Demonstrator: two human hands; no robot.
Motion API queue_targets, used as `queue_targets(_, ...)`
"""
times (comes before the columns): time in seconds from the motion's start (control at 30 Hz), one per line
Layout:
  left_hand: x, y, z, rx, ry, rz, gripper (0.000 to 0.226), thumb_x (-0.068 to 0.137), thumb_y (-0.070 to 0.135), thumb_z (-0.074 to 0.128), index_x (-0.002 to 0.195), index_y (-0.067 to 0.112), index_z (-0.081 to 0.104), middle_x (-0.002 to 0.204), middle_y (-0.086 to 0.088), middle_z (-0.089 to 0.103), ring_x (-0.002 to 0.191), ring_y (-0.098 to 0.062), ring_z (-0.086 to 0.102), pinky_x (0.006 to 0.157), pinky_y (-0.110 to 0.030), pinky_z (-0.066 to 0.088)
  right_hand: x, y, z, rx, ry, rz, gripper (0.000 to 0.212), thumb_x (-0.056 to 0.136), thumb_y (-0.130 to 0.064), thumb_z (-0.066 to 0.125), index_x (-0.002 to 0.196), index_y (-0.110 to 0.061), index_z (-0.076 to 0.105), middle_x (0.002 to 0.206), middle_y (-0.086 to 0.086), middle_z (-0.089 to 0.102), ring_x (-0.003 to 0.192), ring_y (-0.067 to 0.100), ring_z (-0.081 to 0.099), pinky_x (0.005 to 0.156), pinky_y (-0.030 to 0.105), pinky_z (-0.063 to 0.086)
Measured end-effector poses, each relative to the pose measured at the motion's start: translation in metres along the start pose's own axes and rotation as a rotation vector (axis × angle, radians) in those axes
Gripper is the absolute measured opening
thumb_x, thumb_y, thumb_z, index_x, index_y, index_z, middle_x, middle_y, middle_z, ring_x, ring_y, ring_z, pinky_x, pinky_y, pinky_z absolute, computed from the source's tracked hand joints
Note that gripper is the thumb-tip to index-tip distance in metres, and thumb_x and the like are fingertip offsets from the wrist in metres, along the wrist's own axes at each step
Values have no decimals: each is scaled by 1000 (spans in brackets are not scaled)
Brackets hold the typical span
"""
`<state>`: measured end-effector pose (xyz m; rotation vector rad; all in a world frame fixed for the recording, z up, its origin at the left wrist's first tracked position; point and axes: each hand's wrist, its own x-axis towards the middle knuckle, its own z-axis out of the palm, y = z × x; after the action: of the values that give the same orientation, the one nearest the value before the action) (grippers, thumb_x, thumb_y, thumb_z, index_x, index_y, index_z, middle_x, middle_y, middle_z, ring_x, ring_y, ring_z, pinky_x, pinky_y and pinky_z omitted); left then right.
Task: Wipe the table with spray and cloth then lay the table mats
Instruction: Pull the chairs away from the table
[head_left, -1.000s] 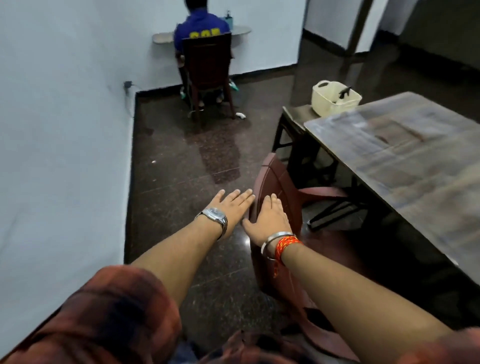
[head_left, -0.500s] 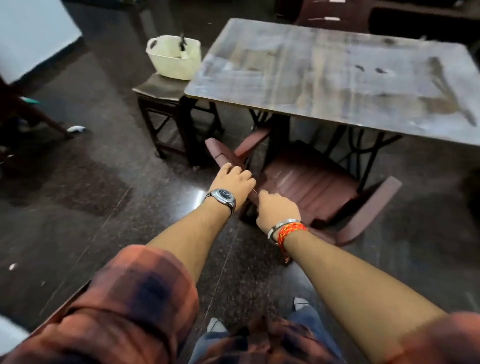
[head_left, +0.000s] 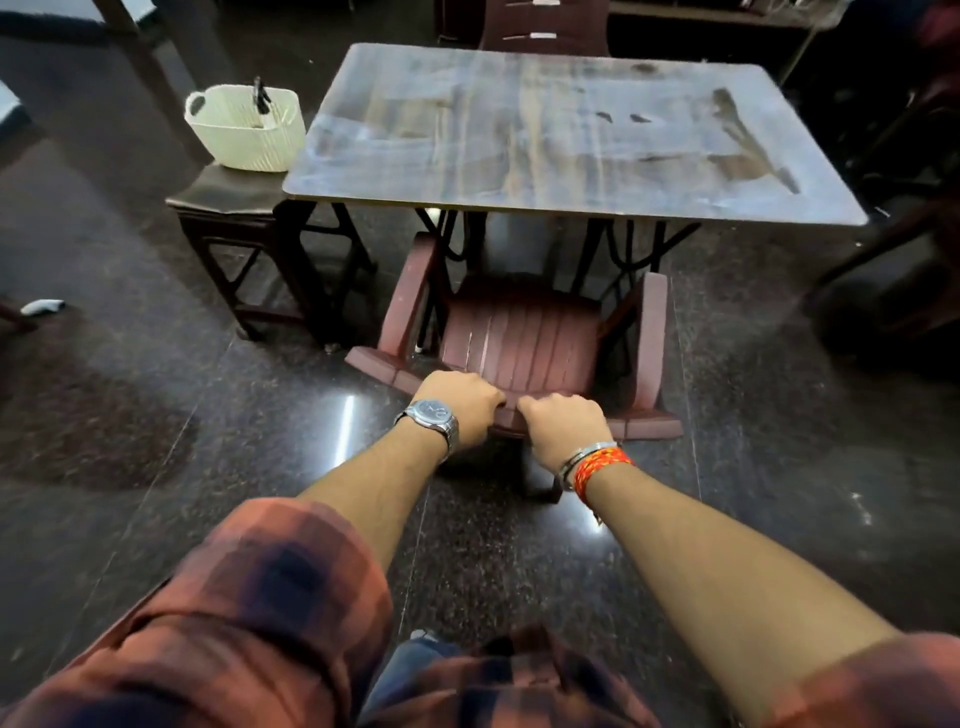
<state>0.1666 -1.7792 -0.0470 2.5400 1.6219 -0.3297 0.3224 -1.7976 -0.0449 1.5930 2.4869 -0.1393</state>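
A worn grey-brown table (head_left: 545, 135) stands ahead, its top bare and streaked. In front of it a maroon plastic chair (head_left: 524, 338) has its seat partly under the table edge. My left hand (head_left: 460, 402) and my right hand (head_left: 563, 423) both grip the top of the chair's backrest, side by side. A cream basket (head_left: 244, 130) with a dark handle of something sticking out sits on a dark wooden stool (head_left: 228, 202) at the table's left corner. No cloth, spray bottle or mats can be made out.
Another maroon chair (head_left: 545, 26) stands at the table's far side. Dark glossy floor (head_left: 156, 441) surrounds everything. A small white object (head_left: 44, 306) lies on the floor at the left. Dark furniture sits at the right edge.
My view has swung from the wall round to the table. The chair has gone from sideways to square with the table, its seat under the edge. Both hands have closed on its backrest.
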Motion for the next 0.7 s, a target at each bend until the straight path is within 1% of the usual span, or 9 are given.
queue_targets(0.03, -2, 12, 0, 10, -30, 7, 24, 82, 23, 55, 104, 27, 63, 104, -3, 67, 97, -27, 64, 69, -34, 44, -12, 4, 1, -1, -15, 7, 28, 95, -14, 43, 121, -15, 52, 113, 12, 66, 104, 39, 63, 80, 42, 49)
queue_targets(0.1, -3, 26, 7, 16, -38, 9, 21, 82, 23, 56, 102, 27, 63, 100, -4, 68, 93, -28, 65, 68, -35, 45, -23, 11, 6, 9, -25, 4, 29, 96, -12, 42, 122, -14, 52, 114, 14, 66, 104, 40, 63, 79, 42, 49)
queue_targets(0.2, 2, 58, 2, 46, -19, 55, 18, 82, 24, 56, 99, 26, 61, 99, -4, 68, 91, -28, 65, 69, -36, 46, -44, 35, 7, -14, -11, 44, 27, 95, -11, 41, 120, -13, 53, 113, 14, 66, 105, 40, 63, 78, 42, 49)
queue_targets(0.3, 6, 75, 2, 70, 6, 75, 20, 84, 23, 54, 102, 23, 61, 100, -6, 67, 91, -30, 65, 66, -34, 42, -55, 48, 12, -9, -18, 38, 25, 94, -9, 43, 117, -11, 53, 111, 14, 67, 103, 40, 64, 77, 42, 49)
queue_targets(0.43, 12, 84, 0, 79, 27, 90, 16, 85, 22, 53, 99, 22, 60, 99, -5, 68, 90, -30, 65, 67, -35, 43, -57, 60, 18, 5, -3, 49, 23, 93, -9, 43, 114, -12, 52, 109, 12, 67, 100, 38, 65, 72, 41, 47)
queue_targets(0.6, 40, 87, -6, 83, 41, 104, 8, 85, 22, 53, 92, 23, 55, 95, -3, 67, 86, -29, 66, 63, -34, 41, -41, 85, 19, 14, 41, 34, 19, 94, -12, 41, 108, -13, 52, 107, 8, 68, 98, 35, 65, 64, 37, 37)
queue_targets(0.7, 55, 80, -8, 86, 56, 105, 12, 85, 22, 53, 96, 22, 56, 97, -1, 67, 87, -28, 66, 63, -34, 40, -25, 92, 16, 2, 43, 36, 18, 93, -10, 41, 107, -12, 54, 106, 8, 68, 97, 35, 65, 64, 37, 36)
